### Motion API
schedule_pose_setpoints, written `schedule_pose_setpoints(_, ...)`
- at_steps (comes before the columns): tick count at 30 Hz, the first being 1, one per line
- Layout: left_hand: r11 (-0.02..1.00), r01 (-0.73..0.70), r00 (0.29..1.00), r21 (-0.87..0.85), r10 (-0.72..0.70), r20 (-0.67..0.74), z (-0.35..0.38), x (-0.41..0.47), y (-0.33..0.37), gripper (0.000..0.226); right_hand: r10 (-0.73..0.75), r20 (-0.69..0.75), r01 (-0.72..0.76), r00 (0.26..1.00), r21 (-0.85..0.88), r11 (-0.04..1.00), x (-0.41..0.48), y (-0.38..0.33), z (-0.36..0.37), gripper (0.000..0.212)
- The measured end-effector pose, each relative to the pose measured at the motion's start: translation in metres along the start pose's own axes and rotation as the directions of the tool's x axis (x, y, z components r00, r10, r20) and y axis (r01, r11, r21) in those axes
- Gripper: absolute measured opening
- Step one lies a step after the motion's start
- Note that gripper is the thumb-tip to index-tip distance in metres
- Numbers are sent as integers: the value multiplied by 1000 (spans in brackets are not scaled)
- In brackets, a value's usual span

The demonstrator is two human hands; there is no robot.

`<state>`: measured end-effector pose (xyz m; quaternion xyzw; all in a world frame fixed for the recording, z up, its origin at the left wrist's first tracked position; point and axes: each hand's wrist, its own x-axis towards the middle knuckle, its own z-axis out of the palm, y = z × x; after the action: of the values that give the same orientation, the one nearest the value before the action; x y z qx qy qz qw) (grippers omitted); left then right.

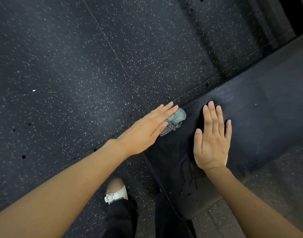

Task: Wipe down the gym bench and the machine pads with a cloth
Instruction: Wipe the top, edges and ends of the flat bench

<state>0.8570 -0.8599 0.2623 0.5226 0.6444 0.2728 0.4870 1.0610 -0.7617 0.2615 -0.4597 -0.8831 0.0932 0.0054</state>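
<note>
A long black padded gym bench runs from the lower middle to the upper right. At its left edge lies a crumpled teal and checked cloth. My left hand lies flat on the cloth with straight fingers, pressing it against the pad's edge. A little to the right, my right hand rests flat on the bench top, fingers straight and spread. Most of the cloth is hidden under my left fingers. Thin wet streaks mark the pad near its lower end.
Black speckled rubber floor fills the left and top. My foot in a white buckled sandal and black trouser legs stand just left of the bench's near end. More floor shows at the lower right.
</note>
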Motion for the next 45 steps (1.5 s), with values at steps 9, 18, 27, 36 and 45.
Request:
schedule_pose_setpoints(9,999,-40,998,24,41,-53,6,29,9,50,-9,4,9,1000,10,1000,0,1,0,62)
schedule_pose_setpoints(18,994,102,983,47,-93,-161,9,-27,1,48,-36,11,36,999,34,999,0,2,-2,63)
schedule_pose_setpoints(27,980,185,855,-72,-197,-480,58,-70,5,52,-158,70,152,985,83,985,0,11,-6,64)
schedule_pose_setpoints(36,936,208,590,-283,-351,-727,114,-61,27,54,-528,156,514,835,123,849,6,-13,-11,58)
schedule_pose_setpoints(45,899,144,504,-413,-426,-751,147,-66,36,54,-596,164,592,786,74,802,-22,-19,-2,57)
